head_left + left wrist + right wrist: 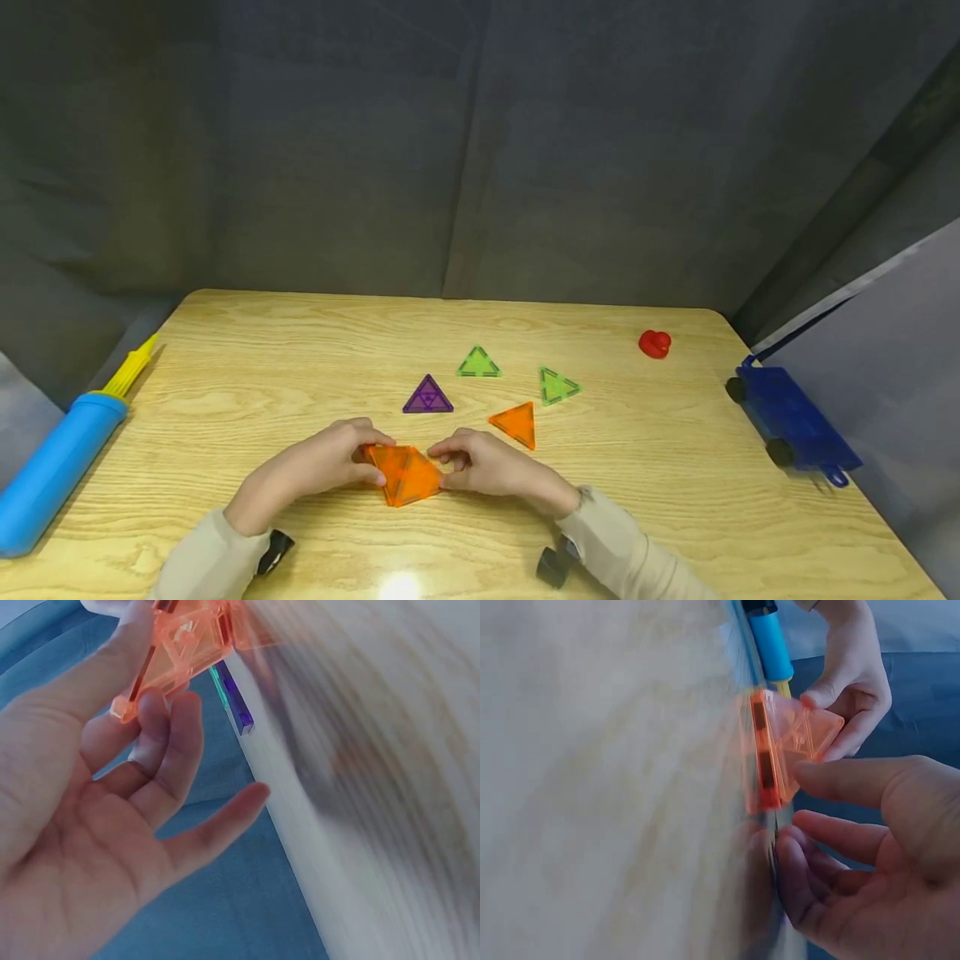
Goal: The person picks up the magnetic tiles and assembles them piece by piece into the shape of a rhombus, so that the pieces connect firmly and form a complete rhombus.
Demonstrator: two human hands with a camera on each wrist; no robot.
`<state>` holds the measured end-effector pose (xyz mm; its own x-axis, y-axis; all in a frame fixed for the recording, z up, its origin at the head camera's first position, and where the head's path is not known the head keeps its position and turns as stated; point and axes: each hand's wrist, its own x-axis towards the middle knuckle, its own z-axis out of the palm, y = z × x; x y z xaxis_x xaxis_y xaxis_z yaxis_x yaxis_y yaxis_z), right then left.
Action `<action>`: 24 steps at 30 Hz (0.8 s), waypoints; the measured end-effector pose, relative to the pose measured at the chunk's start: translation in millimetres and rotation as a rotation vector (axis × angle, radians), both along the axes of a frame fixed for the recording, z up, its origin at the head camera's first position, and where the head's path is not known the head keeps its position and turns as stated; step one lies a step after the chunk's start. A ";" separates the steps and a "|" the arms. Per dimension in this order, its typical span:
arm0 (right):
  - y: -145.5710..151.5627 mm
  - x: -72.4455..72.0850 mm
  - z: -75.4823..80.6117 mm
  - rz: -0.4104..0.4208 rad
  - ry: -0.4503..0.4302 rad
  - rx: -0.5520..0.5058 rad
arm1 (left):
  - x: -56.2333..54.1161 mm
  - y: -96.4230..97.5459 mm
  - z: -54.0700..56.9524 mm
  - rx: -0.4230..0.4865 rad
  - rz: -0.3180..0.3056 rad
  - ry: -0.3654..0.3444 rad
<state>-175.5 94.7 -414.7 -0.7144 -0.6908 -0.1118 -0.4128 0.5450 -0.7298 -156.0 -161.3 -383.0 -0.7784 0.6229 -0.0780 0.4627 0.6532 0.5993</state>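
Note:
Just above the table's near side, translucent orange triangular magnetic tiles (408, 477) stand joined at angles in a folded piece. My left hand (330, 457) pinches the left corner between thumb and fingers; in the left wrist view its little finger sticks out apart. At the opposite corner is my right hand (491, 467), its thumb (847, 780) against the tile face and its other fingers curled close by the edge. Beyond the hands lie a loose orange triangle tile (517, 425), a purple triangle tile (428, 397) and two green triangle tiles (478, 363).
A blue hand pump (63, 467) with a yellow nozzle lies along the left edge of the wooden table (300, 350). At the right edge stands a dark blue toy wagon base (795, 417) with black wheels. A small red object (655, 343) sits at the back right.

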 end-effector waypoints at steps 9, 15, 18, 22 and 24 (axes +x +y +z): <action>-0.9 -7.9 11.1 -0.087 0.143 0.049 | 0.3 -0.5 1.3 -0.006 0.001 -0.004; -4.2 -14.3 13.2 -0.065 0.189 0.124 | 0.1 -0.6 1.2 -0.018 0.002 0.000; -6.3 -18.0 13.5 -0.042 0.189 0.170 | 0.2 -0.9 1.4 -0.014 0.001 -0.004; -8.2 -22.4 11.6 -0.017 0.172 0.224 | 0.5 -1.0 2.0 -0.009 0.004 -0.014; -8.3 -23.9 10.7 -0.013 0.157 0.250 | 0.6 -0.8 2.1 -0.008 0.004 -0.011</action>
<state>-199.3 86.4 -403.9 -0.7449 -0.6465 -0.1646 -0.5022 0.7058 -0.4996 -155.4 -162.2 -381.0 -0.7801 0.6189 -0.0914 0.4534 0.6600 0.5990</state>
